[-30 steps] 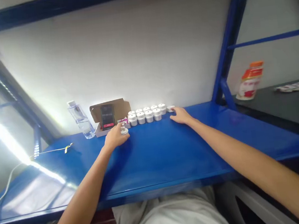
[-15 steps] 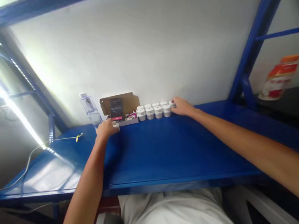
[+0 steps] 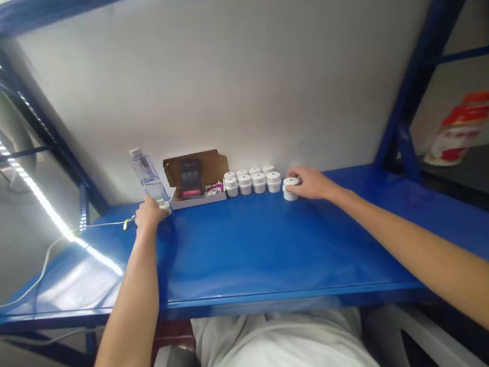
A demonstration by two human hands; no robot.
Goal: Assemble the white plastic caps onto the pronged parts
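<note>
Both hands are occupied: the left hand (image 3: 148,215), left of the open cardboard box (image 3: 198,202), pinches a white piece (image 3: 164,206), mostly hidden by the fingers, while the right hand (image 3: 313,183), right of the box, curls thumb and fingers around a white lidded canister (image 3: 290,191), upright. From the box's front wall, blue tabletop (image 3: 243,248) stretches to its straight front edge, between the forearms. Left of the box, a clear bottle (image 3: 153,185) stands close behind the left hand, whose arm extends forward, back of hand up. Immediately right of the box sit paired rows of white canisters (image 3: 259,184); beyond them, the right arm slants inward, wrist low.
</note>
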